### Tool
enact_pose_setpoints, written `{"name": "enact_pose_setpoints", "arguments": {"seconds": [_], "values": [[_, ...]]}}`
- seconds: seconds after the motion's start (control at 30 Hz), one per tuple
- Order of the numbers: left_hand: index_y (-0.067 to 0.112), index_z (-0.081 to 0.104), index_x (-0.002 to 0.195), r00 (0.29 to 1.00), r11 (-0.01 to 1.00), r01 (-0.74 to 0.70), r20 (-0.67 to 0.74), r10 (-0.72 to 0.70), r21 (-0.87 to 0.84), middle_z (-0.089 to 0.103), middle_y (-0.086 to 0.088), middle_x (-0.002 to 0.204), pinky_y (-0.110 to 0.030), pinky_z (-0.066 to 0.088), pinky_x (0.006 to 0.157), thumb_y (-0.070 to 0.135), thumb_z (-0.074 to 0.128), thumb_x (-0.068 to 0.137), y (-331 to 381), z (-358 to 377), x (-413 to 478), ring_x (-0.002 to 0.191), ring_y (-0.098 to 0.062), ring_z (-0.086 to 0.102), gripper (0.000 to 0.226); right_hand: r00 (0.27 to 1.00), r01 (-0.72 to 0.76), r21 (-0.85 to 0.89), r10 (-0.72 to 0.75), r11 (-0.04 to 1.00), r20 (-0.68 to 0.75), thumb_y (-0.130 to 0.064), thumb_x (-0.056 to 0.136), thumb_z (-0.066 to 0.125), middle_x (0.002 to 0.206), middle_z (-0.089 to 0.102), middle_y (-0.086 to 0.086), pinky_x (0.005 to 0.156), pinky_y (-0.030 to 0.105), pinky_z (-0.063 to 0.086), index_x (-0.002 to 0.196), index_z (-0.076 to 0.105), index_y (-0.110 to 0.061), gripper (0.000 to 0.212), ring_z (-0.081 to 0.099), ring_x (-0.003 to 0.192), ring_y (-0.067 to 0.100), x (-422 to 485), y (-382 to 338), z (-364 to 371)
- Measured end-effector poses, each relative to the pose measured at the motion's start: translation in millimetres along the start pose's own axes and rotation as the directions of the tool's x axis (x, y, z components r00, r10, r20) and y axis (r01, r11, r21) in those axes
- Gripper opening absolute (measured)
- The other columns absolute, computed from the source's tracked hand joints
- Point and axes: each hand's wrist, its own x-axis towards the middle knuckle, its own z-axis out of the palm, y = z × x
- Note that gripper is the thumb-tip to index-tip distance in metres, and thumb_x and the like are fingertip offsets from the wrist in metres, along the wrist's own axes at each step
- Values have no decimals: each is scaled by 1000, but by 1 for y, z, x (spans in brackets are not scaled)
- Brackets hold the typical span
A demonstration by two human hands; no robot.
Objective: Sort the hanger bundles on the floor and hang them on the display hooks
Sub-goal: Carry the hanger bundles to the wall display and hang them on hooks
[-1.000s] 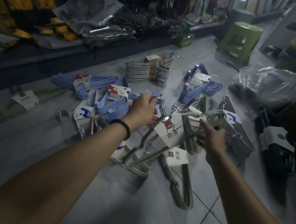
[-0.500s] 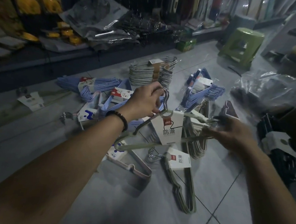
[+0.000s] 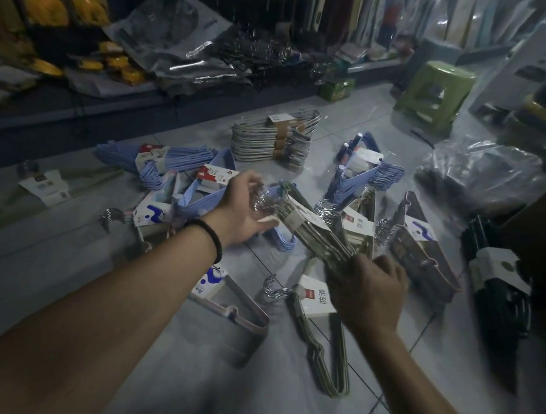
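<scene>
The green hanger bundle (image 3: pixel 312 230) is held in the air above the floor (image 3: pixel 189 362) between both hands, and its long axis runs slanted from far left to near right. The left hand (image 3: pixel 243 214) is curled around the shiny metal hooks (image 3: pixel 262 203) at the far end, though blur hides the exact finger positions. The right hand (image 3: pixel 370 294) grips the bottom end, nearer to the body. No display hook is in view, so I judge the left hand, at the hook end, should lead the hanging.
</scene>
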Motion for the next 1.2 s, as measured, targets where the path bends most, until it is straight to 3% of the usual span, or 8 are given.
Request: {"name": "enact_pose_setpoints", "arguments": {"seconds": [0.1, 0.2, 0.37, 0.6, 0.83, 0.97, 1.07, 1.2], "values": [[16, 65, 117, 986, 969, 165, -40, -161, 184, 75, -10, 98, -42, 62, 68, 66, 69, 90, -23, 5, 9, 77, -28, 74, 57, 997, 50, -138, -58, 989, -53, -34, 80, 82, 65, 61, 1, 72, 39, 31, 74, 58, -19, 29, 47, 74, 25, -38, 7, 12], [3, 63, 126, 977, 947, 212, -85, -197, 240, 70, -12, 80, -35, 61, 56, 27, 54, 109, -60, 7, 20, 60, -23, 67, 30, 997, 79, -174, -82, 982, -8, -40, 83, 76, 68, 61, 2, 72, 41, 33, 76, 58, -18, 29, 46, 75, 26, -65, 22, 18], [-7, 63, 124, 974, 938, 227, -84, -212, 263, 74, -23, 88, -51, 66, 62, -5, 41, 105, -112, -2, 28, 67, -32, 71, 29, 980, 118, -124, -95, 985, 175, -48, 83, 67, 75, 58, 4, 72, 42, 35, 81, 56, -20, 31, 43, 76, 26, -103, 46, 17], [5, 58, 91, 989, 920, 147, -34, -144, 362, 66, -20, 83, -37, 60, 54, 1, 43, 107, -141, 4, 41, 66, -28, 67, 23, 928, 101, -142, -42, 985, 370, -52, 79, 66, 76, 57, 2, 71, 43, 38, 82, 57, -22, 32, 45, 77, 29, -142, 45, 39], [23, 77, 113, 976, 362, 77, -144, 161, 929, 67, -17, 129, -45, 50, 106, 35, 52, 100, -187, -24, 78, 121, -44, 59, 30, 850, 81, -110, -11, 991, 527, -55, 76, 68, 77, 61, -3, 67, 43, 44, 84, 57, -27, 31, 47, 79, 27, -154, 60, 64], [38, 77, 92, 971, 346, 2, -84, 223, 938, 70, -9, 124, -43, 50, 107, 23, 58, 98, -185, -33, 82, 120, -37, 62, 25, 814, 48, -80, 8, 996, 581, -55, 82, 58, 81, 61, -4, 68, 41, 44, 87, 58, -28, 27, 44, 82, 24, -158, 64, 72], [18, 80, 112, 971, 402, -43, -57, 233, 915, 76, -12, 120, -32, 51, 102, 11, 56, 101, -184, -28, 74, 116, -31, 68, 27, 818, 43, -57, -2, 997, 576, -59, 84, 55, 84, 63, -6, 68, 37, 46, 91, 59, -30, 30, 43, 82, 20, -158, 66, 70], [13, 78, 121, 976, 378, -22, -62, 209, 925, 75, -11, 126, -29, 49, 104, 12, 58, 101, -178, -24, 73, 121, -29, 67, 28, 831, -250, 49, 188, 967, 524, -66, 89, 46, 89, 58, -6, 63, 32, 46, 99, 57, -28, 41, 51, 76, 16, -127, 71, 61]]}}
